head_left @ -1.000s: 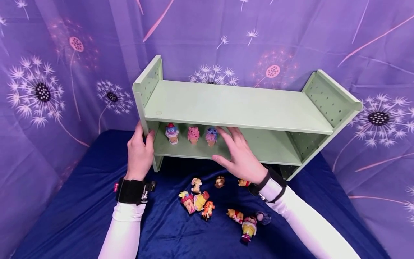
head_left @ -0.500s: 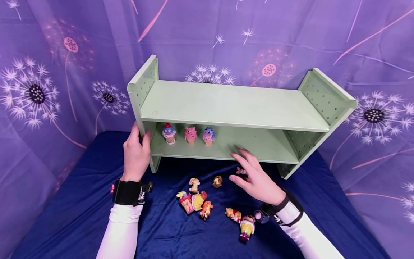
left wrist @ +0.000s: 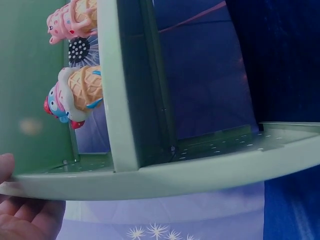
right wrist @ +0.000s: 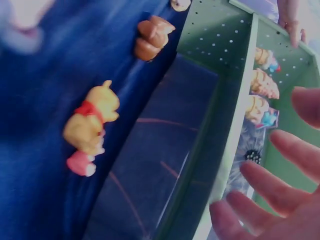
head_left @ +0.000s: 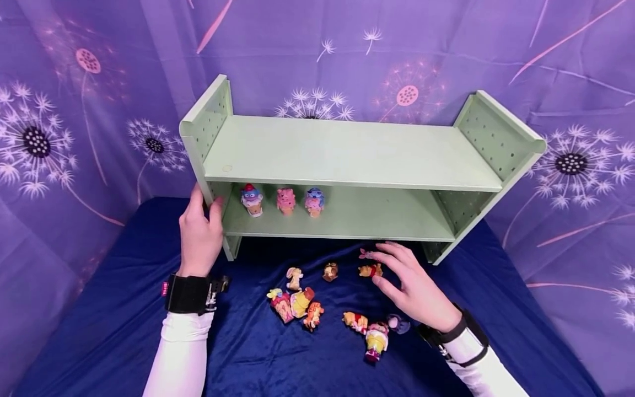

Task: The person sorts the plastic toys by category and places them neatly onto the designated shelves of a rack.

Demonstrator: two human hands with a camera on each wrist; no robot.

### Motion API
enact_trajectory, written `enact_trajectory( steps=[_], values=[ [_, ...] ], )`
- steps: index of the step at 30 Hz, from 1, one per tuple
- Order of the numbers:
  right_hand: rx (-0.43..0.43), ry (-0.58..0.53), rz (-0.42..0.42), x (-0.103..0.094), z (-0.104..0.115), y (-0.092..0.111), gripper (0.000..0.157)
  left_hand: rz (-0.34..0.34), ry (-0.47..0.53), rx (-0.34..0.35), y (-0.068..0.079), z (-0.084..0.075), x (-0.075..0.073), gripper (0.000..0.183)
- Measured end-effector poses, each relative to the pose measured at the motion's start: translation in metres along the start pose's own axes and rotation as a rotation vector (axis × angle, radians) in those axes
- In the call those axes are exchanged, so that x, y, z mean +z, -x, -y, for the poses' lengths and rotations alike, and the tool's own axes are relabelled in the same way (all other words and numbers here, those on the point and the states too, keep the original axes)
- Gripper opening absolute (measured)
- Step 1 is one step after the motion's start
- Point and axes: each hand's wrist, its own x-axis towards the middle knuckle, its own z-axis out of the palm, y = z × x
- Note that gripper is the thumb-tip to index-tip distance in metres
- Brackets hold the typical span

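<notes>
My left hand (head_left: 200,240) grips the left side panel of a pale green two-tier shelf (head_left: 347,154); in the left wrist view its thumb and fingers (left wrist: 37,217) lie on opposite sides of the panel edge. Over the blue cloth, below the lower tier, my right hand (head_left: 414,286) holds nothing, its fingers spread and slightly bent. Nearest to it lie a yellow bear figurine in red (head_left: 370,270) and a small pink figurine (head_left: 365,253), partly hidden by the fingers. Three ice-cream-cone figurines stand in a row on the lower tier: red-topped blue (head_left: 252,199), pink (head_left: 285,201), blue-and-pink (head_left: 315,202).
More figurines lie on the blue cloth (head_left: 278,364): a brown one (head_left: 330,271), a rabbit (head_left: 294,278), an orange tiger (head_left: 313,316), another yellow bear (head_left: 355,321), a yellow-skirted figure (head_left: 377,340) and a dark purple one (head_left: 398,323). A purple dandelion-print curtain (head_left: 347,55) hangs behind the shelf.
My right hand has drawn away from the blue-and-pink cone figurine, out of the lower tier, moving right and down toward the yellow bear. My left hand keeps its grip on the panel.
</notes>
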Motion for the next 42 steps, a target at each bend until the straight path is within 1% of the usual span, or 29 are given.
enact_trajectory(
  steps=[3, 5, 7, 9, 12, 16, 21, 23, 26, 28, 33, 35, 36, 39, 42],
  values=[
    [0.003, -0.017, 0.009, -0.001, 0.001, 0.011, 0.043, 0.001, -0.006, -0.008, 0.001, 0.001, -0.001, 0.040],
    [0.008, -0.057, 0.013, -0.001, 0.004, 0.017, 0.034, -0.004, -0.012, -0.015, 0.002, 0.001, -0.002, 0.040],
    [0.031, -0.118, 0.041, -0.001, 0.008, 0.023, 0.028, -0.010, -0.010, -0.019, 0.001, 0.000, -0.003, 0.040],
    [0.065, -0.148, 0.076, 0.001, 0.012, 0.029, 0.023, -0.008, -0.004, -0.020, 0.001, 0.000, -0.002, 0.041],
    [0.116, -0.149, 0.148, 0.006, 0.017, 0.040, 0.016, 0.002, 0.002, -0.019, 0.001, -0.001, 0.000, 0.042],
    [0.141, -0.125, 0.230, 0.017, 0.024, 0.047, 0.012, -0.005, -0.006, -0.022, 0.000, 0.000, 0.001, 0.041],
    [0.147, -0.062, 0.259, 0.026, 0.029, 0.056, 0.008, 0.002, 0.008, -0.010, 0.001, 0.000, 0.004, 0.041],
    [0.156, -0.055, 0.264, 0.029, 0.029, 0.058, 0.006, -0.002, 0.011, -0.003, 0.001, 0.000, 0.004, 0.040],
    [0.181, -0.067, 0.279, 0.032, 0.029, 0.058, 0.006, -0.011, 0.010, -0.001, 0.001, 0.000, 0.002, 0.041],
    [0.199, -0.075, 0.297, 0.032, 0.030, 0.059, 0.010, -0.008, 0.008, 0.002, 0.001, 0.001, 0.001, 0.041],
    [0.239, -0.045, 0.377, 0.030, 0.035, 0.061, 0.030, -0.004, 0.002, 0.015, 0.000, 0.001, 0.001, 0.042],
    [0.246, -0.031, 0.400, 0.029, 0.036, 0.060, 0.035, -0.002, 0.002, 0.017, 0.000, 0.001, 0.001, 0.042],
    [0.248, -0.033, 0.407, 0.029, 0.036, 0.060, 0.035, -0.001, 0.003, 0.016, 0.000, 0.001, 0.001, 0.043],
    [0.242, -0.076, 0.413, 0.026, 0.035, 0.060, 0.028, 0.001, 0.003, 0.013, 0.000, 0.000, 0.001, 0.043],
    [0.246, -0.146, 0.427, 0.024, 0.033, 0.061, 0.023, -0.005, 0.005, 0.013, 0.000, 0.000, 0.001, 0.042]
  ],
)
